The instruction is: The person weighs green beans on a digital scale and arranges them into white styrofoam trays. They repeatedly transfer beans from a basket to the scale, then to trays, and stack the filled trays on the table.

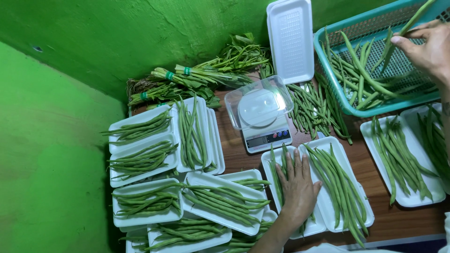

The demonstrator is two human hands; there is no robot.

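My left hand lies flat, fingers spread, on the green beans in a white foam tray near the table's front edge. A second white tray of green beans lies right beside it. My right hand is at the top right, over a teal plastic basket of loose green beans, and pinches a long green bean between thumb and fingers. A small digital scale with a clear plastic tub on it stands behind the left hand.
Several white trays filled with green beans are stacked at the left. Bundles of leafy greens lie at the back. A stack of empty foam trays leans by the basket. Loose beans lie on the wooden table. Two more filled trays sit at right.
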